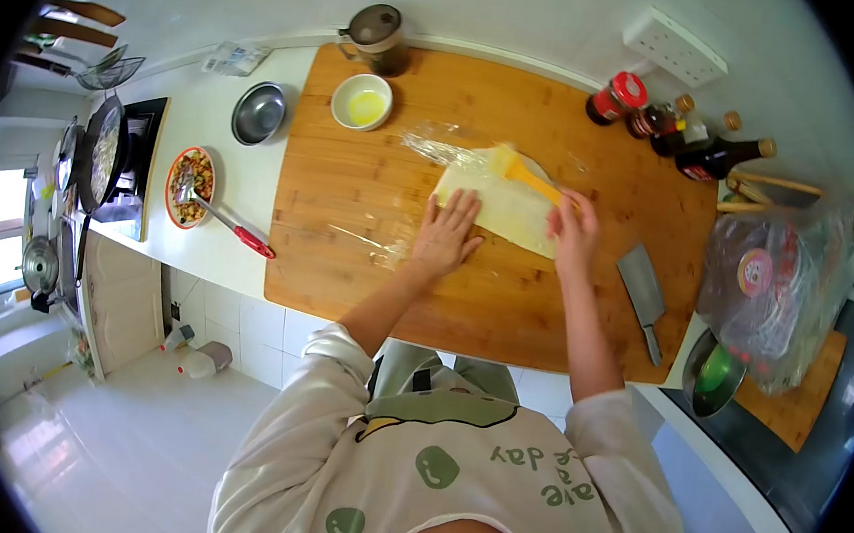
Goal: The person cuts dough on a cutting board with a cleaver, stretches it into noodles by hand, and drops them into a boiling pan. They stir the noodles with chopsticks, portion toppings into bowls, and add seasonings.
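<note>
A pale, flat sheet of dough point(510, 213) lies on the wooden board point(348, 261). My left hand point(447, 236) rests flat with fingers spread on the sheet's left edge. In my right hand point(574, 227) is the handle of a yellow basting brush point(527, 177), its head touching the far part of the dough. Crumpled clear plastic wrap point(445, 149) sits along the sheet's far left side, and another bit of clear film point(379, 247) lies left of my left hand. A white bowl point(362, 102) with yellow liquid stands toward the back left of the board.
Right of the dough lies a cleaver point(643, 292). A red-lidded jar point(617, 99) and several bottles point(722, 159) line the back right. At left are a metal bowl point(258, 113), a bowl of chopped filling point(191, 189) with a red-handled spoon point(250, 241), and a wok point(105, 153).
</note>
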{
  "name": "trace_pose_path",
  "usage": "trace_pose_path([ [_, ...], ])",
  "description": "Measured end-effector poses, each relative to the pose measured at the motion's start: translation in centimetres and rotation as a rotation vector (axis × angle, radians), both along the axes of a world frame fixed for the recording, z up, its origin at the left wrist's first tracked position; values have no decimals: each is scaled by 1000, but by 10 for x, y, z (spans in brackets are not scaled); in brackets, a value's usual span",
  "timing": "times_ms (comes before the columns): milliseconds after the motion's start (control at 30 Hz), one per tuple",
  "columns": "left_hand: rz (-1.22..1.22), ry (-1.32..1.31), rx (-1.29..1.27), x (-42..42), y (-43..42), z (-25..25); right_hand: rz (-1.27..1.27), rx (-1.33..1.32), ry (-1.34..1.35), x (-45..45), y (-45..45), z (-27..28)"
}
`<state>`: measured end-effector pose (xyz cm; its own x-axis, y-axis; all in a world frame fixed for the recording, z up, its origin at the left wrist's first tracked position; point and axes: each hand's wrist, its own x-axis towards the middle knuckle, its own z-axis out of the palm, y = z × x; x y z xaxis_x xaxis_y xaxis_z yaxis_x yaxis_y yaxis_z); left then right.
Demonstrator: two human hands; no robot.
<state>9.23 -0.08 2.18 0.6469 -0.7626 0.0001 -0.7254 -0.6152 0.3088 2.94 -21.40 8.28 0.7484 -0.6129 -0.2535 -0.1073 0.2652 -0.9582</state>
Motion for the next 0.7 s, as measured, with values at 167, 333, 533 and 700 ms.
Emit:
trace_pose_path([
  [167,340,5,49,23,75,3,291,104,-58,159,103,-10],
  [333,323,72,-13,8,99,4,396,-30,30,227,141,-36],
  [533,246,35,-29,-21,72,-6,483,-680,195,70,16,-56],
  [700,222,43,-68,-34,17,-7,378,-1428,666,-194,-152,-43],
])
